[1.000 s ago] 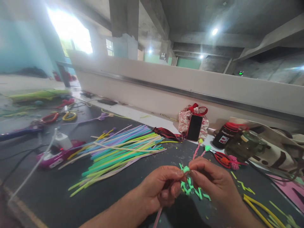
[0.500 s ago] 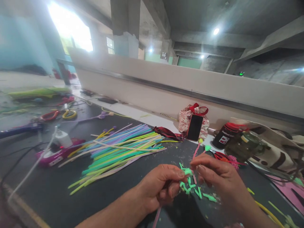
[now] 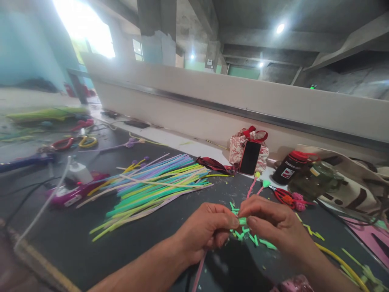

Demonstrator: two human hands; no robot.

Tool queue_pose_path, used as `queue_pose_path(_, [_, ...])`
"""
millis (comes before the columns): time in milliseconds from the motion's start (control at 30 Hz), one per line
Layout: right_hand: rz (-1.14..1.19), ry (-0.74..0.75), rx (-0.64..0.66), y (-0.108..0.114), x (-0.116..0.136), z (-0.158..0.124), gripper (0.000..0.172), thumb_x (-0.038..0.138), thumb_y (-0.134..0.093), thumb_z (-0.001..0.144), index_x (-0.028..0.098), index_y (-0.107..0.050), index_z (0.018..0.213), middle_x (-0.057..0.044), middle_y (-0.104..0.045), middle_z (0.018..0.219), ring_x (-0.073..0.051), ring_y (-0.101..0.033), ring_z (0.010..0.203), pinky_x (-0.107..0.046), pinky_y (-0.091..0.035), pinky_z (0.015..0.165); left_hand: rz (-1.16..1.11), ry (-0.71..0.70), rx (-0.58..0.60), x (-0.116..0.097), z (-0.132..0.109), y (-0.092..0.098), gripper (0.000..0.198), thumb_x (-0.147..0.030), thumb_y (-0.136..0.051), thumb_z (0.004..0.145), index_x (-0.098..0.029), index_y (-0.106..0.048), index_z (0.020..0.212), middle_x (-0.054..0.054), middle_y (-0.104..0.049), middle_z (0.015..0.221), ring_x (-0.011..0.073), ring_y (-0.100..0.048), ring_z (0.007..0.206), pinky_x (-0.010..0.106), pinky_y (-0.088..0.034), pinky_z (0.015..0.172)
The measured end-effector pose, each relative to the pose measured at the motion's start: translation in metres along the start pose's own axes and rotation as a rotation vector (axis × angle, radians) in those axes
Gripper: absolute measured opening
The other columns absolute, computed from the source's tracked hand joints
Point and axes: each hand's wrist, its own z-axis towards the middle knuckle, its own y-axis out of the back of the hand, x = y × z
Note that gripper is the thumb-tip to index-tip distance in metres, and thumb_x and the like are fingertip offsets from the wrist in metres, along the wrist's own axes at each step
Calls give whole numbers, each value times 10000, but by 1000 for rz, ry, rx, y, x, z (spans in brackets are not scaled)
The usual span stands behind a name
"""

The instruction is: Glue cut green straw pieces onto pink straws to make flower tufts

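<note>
Far out at nine o'clock from my hands, a pink gadget (image 3: 71, 194) with a white block on it lies on the dark desk (image 3: 60, 243). At ten o'clock a loose fan of coloured strips (image 3: 152, 182), green, yellow, blue and lilac, spreads flat across the desk, well apart from me.

My left hand (image 3: 206, 232) sits low in the middle. Its thumb and forefinger are pressed together on a small green piece (image 3: 242, 221), and the other fingers are curled under. A pink stem (image 3: 198, 273) comes out below this hand and runs toward six o'clock.

My right hand (image 3: 273, 227) meets the left tip to tip, its thumb and forefinger pinching the same green piece from the other side. The piece is held just above the desk, between the two hands.

Green scraps (image 3: 258, 242) lie scattered on the desk right under the pinch. At twelve o'clock a dark phone (image 3: 249, 157) leans upright against a patterned bag (image 3: 235, 148). Red scissors (image 3: 284, 198) lie at one o'clock, with a black bottle (image 3: 287, 171) with a red cap behind them. A yellow strip (image 3: 342, 261) curves away at four o'clock.
</note>
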Motion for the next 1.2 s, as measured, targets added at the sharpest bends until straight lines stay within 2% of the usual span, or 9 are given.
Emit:
queue_pose_path(133, [156, -147, -58, -1, -1, -3, 180, 355, -555, 748, 211, -652, 795, 19, -568, 674, -97, -466, 547, -204, -348, 495, -16, -9, 5, 0, 1, 1, 98, -213, -597, 578, -122, -563, 568, -62, -405, 319, 17, -264, 261, 172, -72, 299])
queue_pose_path(333, [320, -244, -75, -1, -8, -8, 199, 356, -589, 732, 220, -648, 865, 32, -555, 638, -92, -462, 562, -188, -357, 509, -59, 17, 103, -1, 2, 4, 163, -284, -604, 641, -128, -559, 638, -61, -446, 348, 7, -213, 248, 175, -55, 300])
queue_pose_path(433, [255, -213, -34, 0, -9, -8, 270, 304, -608, 709, 234, -604, 970, 11, -597, 788, -107, -494, 619, -208, -381, 538, -37, 4, 168, 0, 1, 5, 205, -327, -609, 681, -135, -538, 668, -46, -499, 400, 2, -222, 261, 174, -67, 304])
queue_pose_path(533, [135, -154, 8, -2, -9, -6, 376, 188, -604, 669, 240, -552, 1038, 1, -590, 904, -105, -514, 628, -218, -397, 545, -13, -3, 182, 2, 2, 5, 193, -314, -607, 688, -148, -509, 677, -45, -521, 428, 1, -221, 266, 179, -65, 307])
queue_pose_path(733, [-32, -112, 14, -10, -10, -4, 400, 108, -576, 664, 222, -519, 1043, 2, -584, 881, -110, -534, 654, -215, -429, 551, 39, -1, 158, 3, 3, 3, 211, -325, -609, 688, -160, -478, 677, -56, -521, 427, 3, -231, 272, 174, -83, 314])
queue_pose_path(967, [-117, 41, -5, -14, -15, -4, 418, 77, -528, 734, 290, -488, 1091, 57, -544, 811, -60, -484, 583, -159, -402, 518, 59, -38, 172, 8, 7, 7, 218, -332, -593, 714, -158, -467, 674, -56, -522, 436, 7, -238, 271, 176, -85, 307])
queue_pose_path(1200, [-102, 3, 29, -13, -16, -4, 510, 36, -491, 725, 323, -443, 1144, 56, -528, 837, -64, -497, 612, -172, -399, 529, 41, -27, 192, 10, 7, 5, 221, -348, -565, 738, -153, -480, 680, -55, -529, 450, 7, -260, 270, 159, -125, 293])
